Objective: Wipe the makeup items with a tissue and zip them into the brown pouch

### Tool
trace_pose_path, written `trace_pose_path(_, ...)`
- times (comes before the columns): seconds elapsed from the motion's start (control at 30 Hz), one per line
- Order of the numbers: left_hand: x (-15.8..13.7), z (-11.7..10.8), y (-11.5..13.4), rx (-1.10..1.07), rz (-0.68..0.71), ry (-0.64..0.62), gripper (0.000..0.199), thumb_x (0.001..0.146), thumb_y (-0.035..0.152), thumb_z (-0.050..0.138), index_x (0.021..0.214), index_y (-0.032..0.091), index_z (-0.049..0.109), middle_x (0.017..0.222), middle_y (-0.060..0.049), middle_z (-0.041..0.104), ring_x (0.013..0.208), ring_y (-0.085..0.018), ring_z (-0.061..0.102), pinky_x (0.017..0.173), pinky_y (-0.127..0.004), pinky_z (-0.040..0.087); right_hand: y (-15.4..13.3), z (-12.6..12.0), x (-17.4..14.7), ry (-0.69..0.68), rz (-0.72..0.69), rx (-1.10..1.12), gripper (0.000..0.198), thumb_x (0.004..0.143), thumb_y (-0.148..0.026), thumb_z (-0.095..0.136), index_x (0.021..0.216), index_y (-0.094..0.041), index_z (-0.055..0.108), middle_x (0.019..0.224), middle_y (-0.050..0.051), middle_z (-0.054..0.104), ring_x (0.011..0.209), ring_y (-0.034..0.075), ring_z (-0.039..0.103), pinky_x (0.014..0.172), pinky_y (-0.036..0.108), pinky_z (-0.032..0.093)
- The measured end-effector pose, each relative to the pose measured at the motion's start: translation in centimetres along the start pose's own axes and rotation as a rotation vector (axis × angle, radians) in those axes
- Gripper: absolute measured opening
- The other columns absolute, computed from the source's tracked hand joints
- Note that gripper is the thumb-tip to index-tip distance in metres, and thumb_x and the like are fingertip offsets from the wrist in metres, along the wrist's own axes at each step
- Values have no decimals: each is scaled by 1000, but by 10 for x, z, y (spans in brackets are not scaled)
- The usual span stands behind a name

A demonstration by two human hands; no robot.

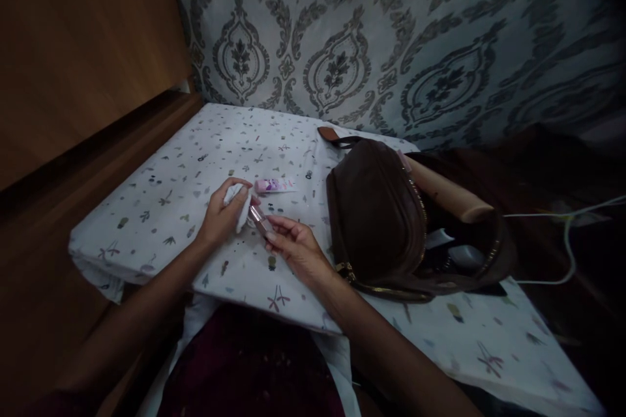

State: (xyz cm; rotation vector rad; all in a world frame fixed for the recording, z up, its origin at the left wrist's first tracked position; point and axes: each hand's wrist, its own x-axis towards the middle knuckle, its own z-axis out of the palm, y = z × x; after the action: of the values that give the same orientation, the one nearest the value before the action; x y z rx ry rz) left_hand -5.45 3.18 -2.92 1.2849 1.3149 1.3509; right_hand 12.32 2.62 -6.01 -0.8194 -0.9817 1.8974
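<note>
- Left hand [222, 212] clenched on a white tissue [238, 203], pressed to the tube's tip for wiping.
- Right hand [293, 244] grips small pinkish tube [259, 219], angled toward tissue, above worktop [161, 208].
- Pink tube [275, 186] lies just behind; open bag [381, 221] to the right.

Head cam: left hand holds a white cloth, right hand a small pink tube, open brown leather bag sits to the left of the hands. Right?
Not quite. The head view shows the open brown leather bag to the right of the hands, not the left. The rest holds: left hand grips the white cloth, right hand holds the small pink tube.
</note>
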Motion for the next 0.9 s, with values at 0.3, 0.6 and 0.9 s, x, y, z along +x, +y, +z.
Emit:
trace_pose_path(0.3, -7, 7, 1, 215, 174, -137, 38, 87, 41, 65, 119, 20, 60, 106, -7, 69, 94, -21, 66, 84, -33, 52, 0, -2, -2, 15, -93, -155, 36, 60, -32, 92, 91, -23, 75, 72, -5, 64, 59, 8, 52, 55, 22, 43)
trace_pose_path(0.6, -3, 1, 1, -65, 49, -64, 38, 87, 53, 64, 104, 19, 59, 88, -5, 74, 61, -14, 64, 52, -24, 49, -3, 0, -2, -48, -11, -63, 44, 67, -40, 89, 104, -23, 72, 84, 2, 76, 64, 15, 68, 51, 24, 44)
trace_pose_path(0.9, -5, 5, 2, 35, 60, -103, 34, 86, 50, 66, 102, 20, 64, 95, -4, 72, 81, -19, 68, 73, -30, 55, -1, -2, -1, 59, -170, -145, 40, 67, -36, 89, 102, -24, 73, 92, 2, 76, 73, 16, 71, 57, 25, 50)
